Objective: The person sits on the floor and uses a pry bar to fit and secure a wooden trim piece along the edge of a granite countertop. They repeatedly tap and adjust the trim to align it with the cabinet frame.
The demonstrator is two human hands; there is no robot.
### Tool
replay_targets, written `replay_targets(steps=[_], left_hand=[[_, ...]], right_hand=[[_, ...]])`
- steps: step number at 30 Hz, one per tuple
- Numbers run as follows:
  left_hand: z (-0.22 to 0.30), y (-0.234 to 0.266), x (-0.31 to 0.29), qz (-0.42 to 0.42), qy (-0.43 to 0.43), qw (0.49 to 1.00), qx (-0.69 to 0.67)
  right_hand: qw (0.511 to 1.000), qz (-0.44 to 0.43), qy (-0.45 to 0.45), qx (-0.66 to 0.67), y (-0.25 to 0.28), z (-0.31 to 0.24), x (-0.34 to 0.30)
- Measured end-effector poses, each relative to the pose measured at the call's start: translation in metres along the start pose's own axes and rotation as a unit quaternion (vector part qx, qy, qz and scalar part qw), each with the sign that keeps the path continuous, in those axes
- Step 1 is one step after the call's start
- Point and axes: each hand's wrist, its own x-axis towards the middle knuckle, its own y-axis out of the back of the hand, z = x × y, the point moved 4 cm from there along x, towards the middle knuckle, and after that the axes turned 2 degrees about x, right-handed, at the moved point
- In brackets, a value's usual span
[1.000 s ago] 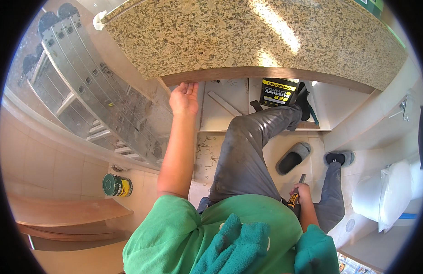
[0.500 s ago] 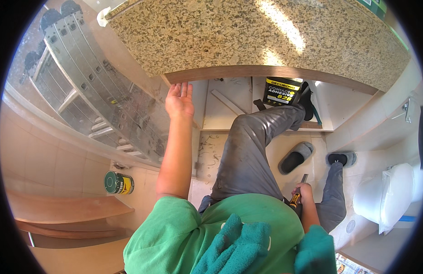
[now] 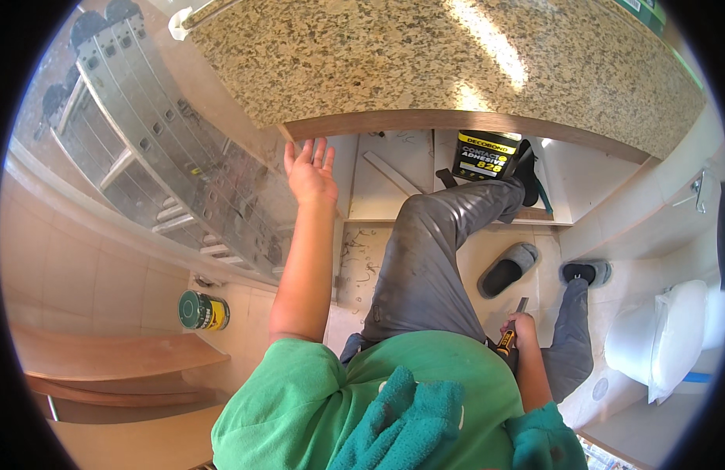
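My left hand (image 3: 311, 176) is raised palm up at the left end of the cabinet, fingers apart and holding nothing. Its fingertips are close to the wooden edge strip (image 3: 394, 121) under the speckled granite countertop (image 3: 362, 66). Whether they touch the cabinet cannot be made out. Down by my right thigh, my right hand (image 3: 525, 333) is closed round a chisel (image 3: 506, 340) with a black and yellow handle. The flat metal blade points up and away from me. One of my feet rests inside the open cabinet, beside a black and yellow adhesive can (image 3: 484, 155).
A folded metal ladder (image 3: 135, 102) stands behind a clear sheet at left. A green paint can (image 3: 203, 311) and curved wooden panels (image 3: 119, 364) are lower left. A loose grey slipper (image 3: 507, 272) lies on the tiles. White bucket (image 3: 632, 341) at right; a pale strip (image 3: 392, 174) inside the cabinet.
The fingers of my left hand have spread wider, and the hand has shifted slightly to the right. My right hand keeps the chisel in nearly the same place.
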Motion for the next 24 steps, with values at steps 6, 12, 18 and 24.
replay_targets(steps=[6, 12, 18, 24], left_hand=[[-0.006, 0.002, -0.001, -0.025, -0.020, 0.984, 0.177], [-0.004, 0.007, 0.001, -0.020, -0.039, 0.971, 0.236], [-0.004, 0.008, 0.001, -0.021, -0.043, 0.966, 0.254], [0.005, 0.015, 0.011, 0.009, -0.148, 0.914, 0.379]], right_hand=[[1.000, -0.012, -0.008, 0.013, 0.006, 0.003, 0.006], [1.000, 0.007, -0.005, -0.005, 0.000, 0.000, 0.000], [1.000, 0.002, -0.002, 0.004, 0.000, -0.002, -0.003], [1.000, 0.002, 0.007, 0.000, -0.004, -0.005, -0.007]])
